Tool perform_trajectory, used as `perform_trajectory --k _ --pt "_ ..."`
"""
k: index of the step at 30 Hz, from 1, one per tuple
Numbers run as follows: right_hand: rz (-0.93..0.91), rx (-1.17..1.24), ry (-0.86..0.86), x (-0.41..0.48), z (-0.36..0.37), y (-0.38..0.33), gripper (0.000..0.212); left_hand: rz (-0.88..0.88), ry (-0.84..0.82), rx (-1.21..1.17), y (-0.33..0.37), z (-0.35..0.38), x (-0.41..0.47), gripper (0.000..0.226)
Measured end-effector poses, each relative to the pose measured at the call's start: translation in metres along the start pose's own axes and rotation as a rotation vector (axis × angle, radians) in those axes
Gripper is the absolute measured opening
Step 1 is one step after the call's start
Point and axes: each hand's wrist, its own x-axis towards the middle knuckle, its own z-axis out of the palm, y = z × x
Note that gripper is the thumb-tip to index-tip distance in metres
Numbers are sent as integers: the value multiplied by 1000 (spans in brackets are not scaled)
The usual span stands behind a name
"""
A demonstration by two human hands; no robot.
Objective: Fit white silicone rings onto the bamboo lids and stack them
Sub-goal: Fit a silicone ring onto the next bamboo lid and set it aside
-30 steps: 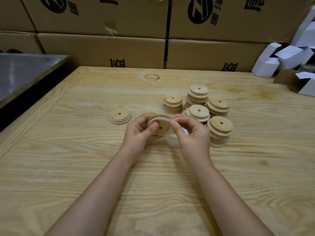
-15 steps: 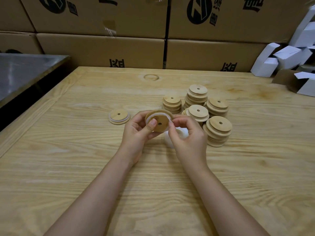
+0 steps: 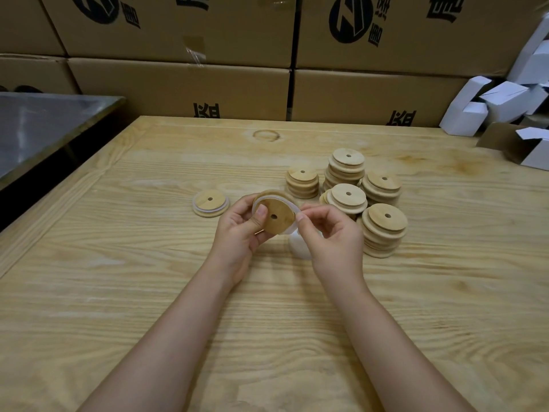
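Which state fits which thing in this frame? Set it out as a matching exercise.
Things:
1 left hand
2 right hand
3 lone lid
4 nearest stack

States:
a stands on the table, right of both hands
b grips a tilted bamboo lid
c lies flat, fitted ring already on it
d pinches the loose silicone ring

Pairs: 1-b; 2-d; 3-c; 4-a

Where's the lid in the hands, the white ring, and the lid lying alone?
held lid (image 3: 279,222), head view, flat face
white ring (image 3: 279,200), head view, upper arc
lone lid (image 3: 205,204), head view, top face
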Motion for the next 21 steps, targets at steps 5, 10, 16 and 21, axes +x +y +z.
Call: perform_trajectory --k 5,10,16,21 --pt "4 -38 -16 0 -2 -2 16 -2 -25 34 3 -6 1 18" --pt "-3 -116 22 0 -2 1 15 26 39 46 3 -6 1 22" --pt "4 -166 70 -2 2 6 13 24 39 50 2 -6 0 19" --pt "128 -7 68 2 0 4 17 15 50 31 3 -3 0 21"
